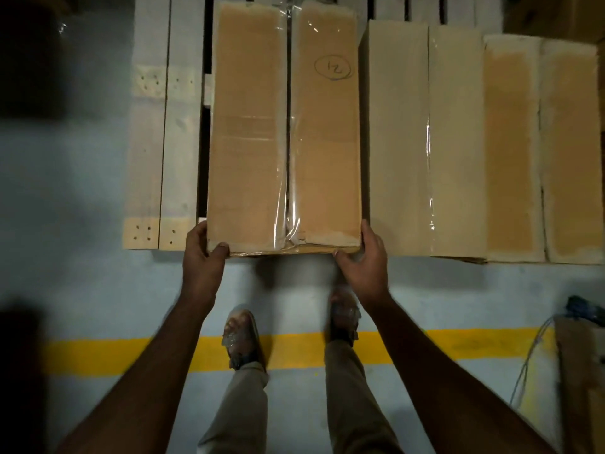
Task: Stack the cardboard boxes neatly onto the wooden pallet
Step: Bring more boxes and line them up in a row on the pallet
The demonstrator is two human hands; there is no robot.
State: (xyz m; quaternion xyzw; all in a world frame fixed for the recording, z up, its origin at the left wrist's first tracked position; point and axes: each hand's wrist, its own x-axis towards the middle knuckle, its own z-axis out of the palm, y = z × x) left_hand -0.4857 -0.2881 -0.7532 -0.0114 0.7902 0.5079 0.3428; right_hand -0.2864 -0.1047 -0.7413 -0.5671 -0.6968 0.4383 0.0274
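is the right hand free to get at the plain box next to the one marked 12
Probably not yet: the right hand and left hand both grip the marked box. The plain box sits beside it, top uncovered.

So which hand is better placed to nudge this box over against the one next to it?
The left hand. It grips the marked box's outer near corner, on the side away from the neighbouring box, so it could push toward the gap. The right hand sits at the gap side and would likely get in the way.
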